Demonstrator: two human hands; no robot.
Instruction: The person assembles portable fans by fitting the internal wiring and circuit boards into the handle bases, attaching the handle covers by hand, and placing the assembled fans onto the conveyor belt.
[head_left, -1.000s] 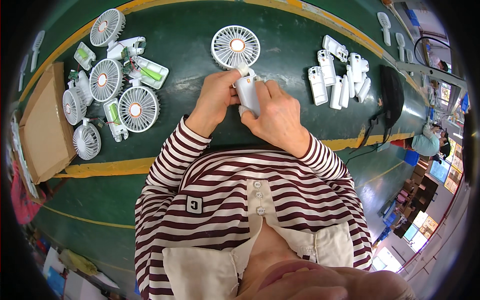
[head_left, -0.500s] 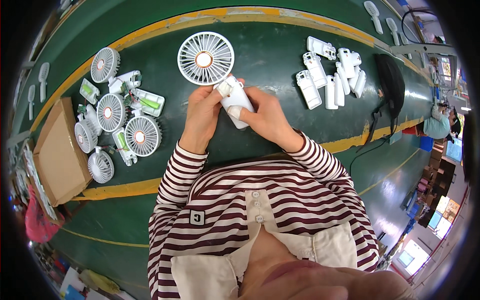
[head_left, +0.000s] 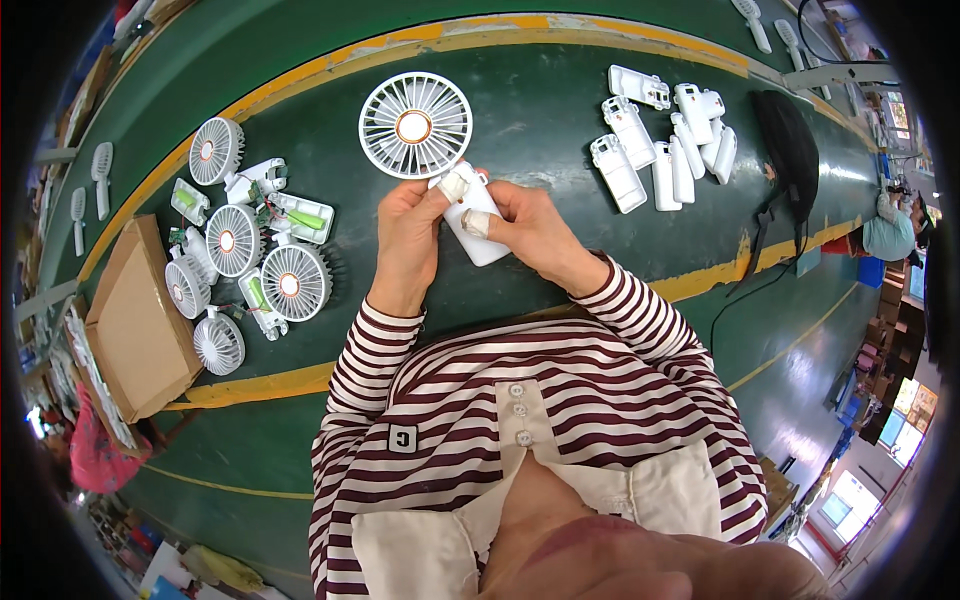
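Fan (head_left: 415,125), white, handheld, gripped over the green bench (head_left: 540,120), left hand (head_left: 406,240) half-curled about the upper handle (head_left: 482,246), right hand (head_left: 540,236) half-curled about its right side, 2 thumbs (head_left: 453,188) in pale wraps against its face, other fingers partly hidden, 5 more fans (head_left: 234,241) at left.

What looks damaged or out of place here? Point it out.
The near yellow edging looks ragged and patchy below the black bag, suggesting worn paint. At left, fans lie jumbled, some wiring exposed. The held fan shows no obvious damage.
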